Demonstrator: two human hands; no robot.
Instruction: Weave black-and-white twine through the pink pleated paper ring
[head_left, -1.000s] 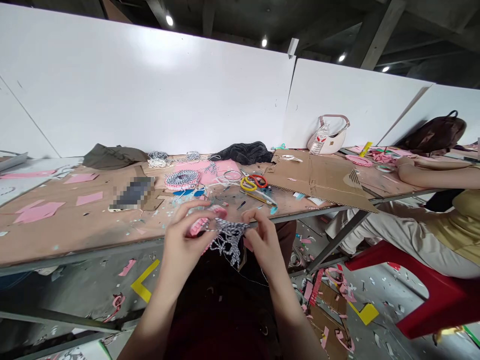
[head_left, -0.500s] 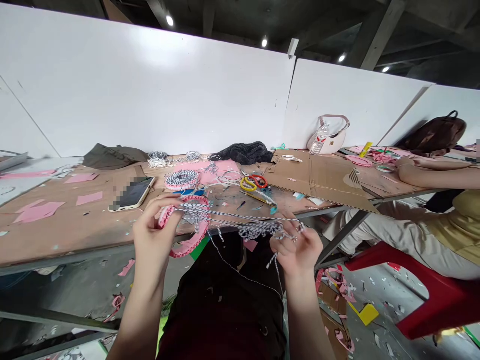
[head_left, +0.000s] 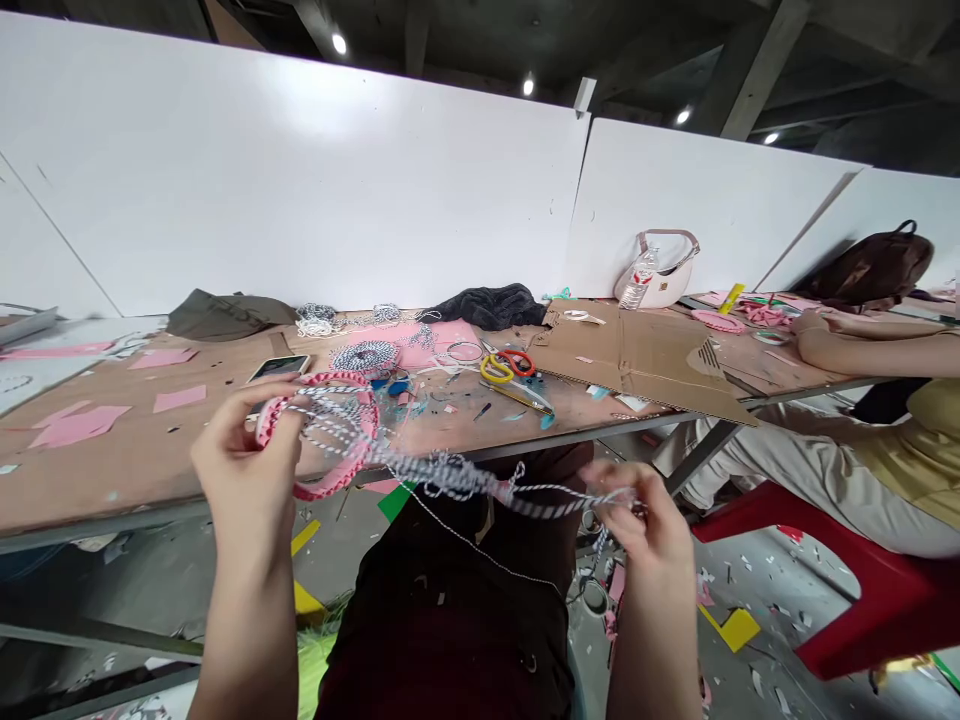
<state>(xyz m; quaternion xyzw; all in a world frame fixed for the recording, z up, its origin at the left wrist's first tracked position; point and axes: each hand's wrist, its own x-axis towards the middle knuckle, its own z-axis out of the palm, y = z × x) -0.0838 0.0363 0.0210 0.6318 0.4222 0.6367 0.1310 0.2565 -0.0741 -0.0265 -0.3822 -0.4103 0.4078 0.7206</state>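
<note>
While the L hand (head_left: 247, 455) is pinching the pink ring (head_left: 337, 482) by its L rim, thumb & fingers closed, the R hand (head_left: 652, 515) is gripping the striped yarn (head_left: 442, 474) near one end, fingers curled in but a bit blurred. Yarn's crossing the ring & spanning the gap b/w both hands, held up near the counter's (head_left: 187, 440) front edge. It's prob. feeling light, soft & tangle-prone; ring's looking stiffer, so its rim's prob. offering the surest hold.
</note>
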